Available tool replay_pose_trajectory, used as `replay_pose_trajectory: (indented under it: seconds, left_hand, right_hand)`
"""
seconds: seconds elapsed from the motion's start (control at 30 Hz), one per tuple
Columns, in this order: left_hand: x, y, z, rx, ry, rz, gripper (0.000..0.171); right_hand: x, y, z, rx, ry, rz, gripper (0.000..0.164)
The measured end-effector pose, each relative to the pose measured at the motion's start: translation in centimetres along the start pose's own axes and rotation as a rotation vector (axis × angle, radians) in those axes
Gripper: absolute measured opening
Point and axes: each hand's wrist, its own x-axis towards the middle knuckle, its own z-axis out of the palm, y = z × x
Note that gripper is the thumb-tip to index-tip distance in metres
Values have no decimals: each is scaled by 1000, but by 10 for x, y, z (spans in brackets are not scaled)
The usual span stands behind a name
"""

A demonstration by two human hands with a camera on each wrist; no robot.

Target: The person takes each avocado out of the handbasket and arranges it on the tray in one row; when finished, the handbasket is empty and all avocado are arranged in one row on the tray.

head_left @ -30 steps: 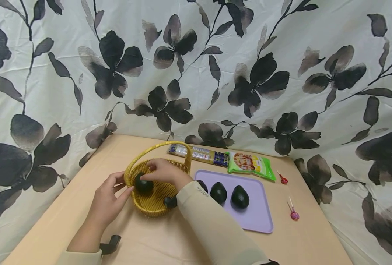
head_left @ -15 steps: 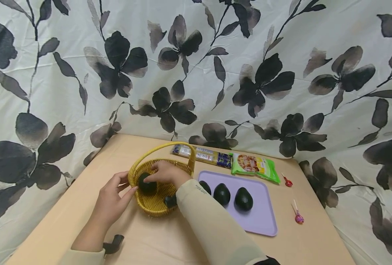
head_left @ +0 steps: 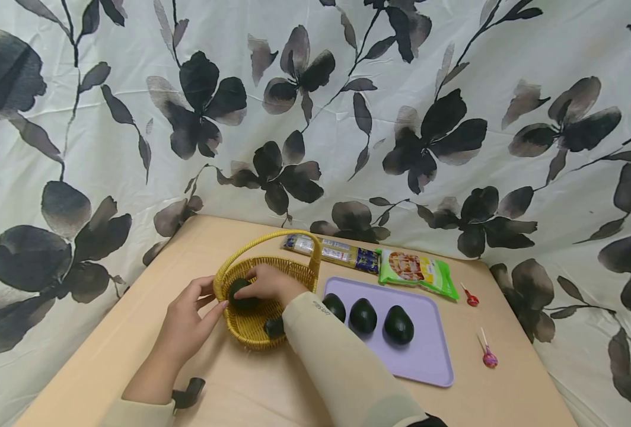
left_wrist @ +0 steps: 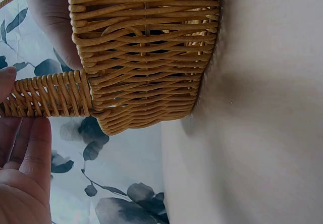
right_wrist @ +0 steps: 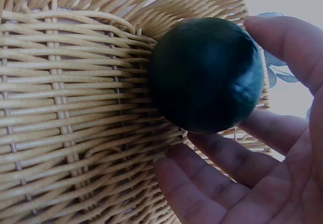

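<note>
In the head view, my right hand [head_left: 271, 283] reaches into a yellow wicker basket [head_left: 251, 341]. It holds a dark green avocado [head_left: 241, 292] against the basket's left inner side. The right wrist view shows the avocado [right_wrist: 207, 75] with the thumb on one side and curled fingers on the other, the woven wall close behind. My left hand [head_left: 190, 320] pinches the left foot of the arched handle. Close up in the left wrist view, thumb and fingers lie on both sides of that wrapped handle [left_wrist: 50, 95]. Part of the basket is hidden behind the right sleeve.
Three avocados [head_left: 363, 315] lie on a lilac tray [head_left: 422, 362] right of the basket, partly behind the right sleeve. A long gold-and-blue packet [head_left: 342, 252] and a green bag [head_left: 417, 273] lie at the back. Two lollipops, one red [head_left: 471, 299] and one pink [head_left: 489, 359], are on the right.
The head view has turned slightly left, so the whole scene sits further right. More of the tray's leftmost avocado shows beside the sleeve. Both hands keep their holds.
</note>
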Motion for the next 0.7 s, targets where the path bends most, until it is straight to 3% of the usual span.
replay_pose_trajectory:
  seconds: [0.33,0.7]
  left_hand:
    - [0,2,-2,-6,5,6,54]
    - [-1,2,-1,-8,0,6,54]
  right_hand:
    - [1,-9,4,-13,-13,5,55]
    - [1,-17,8,1,-11,67,46]
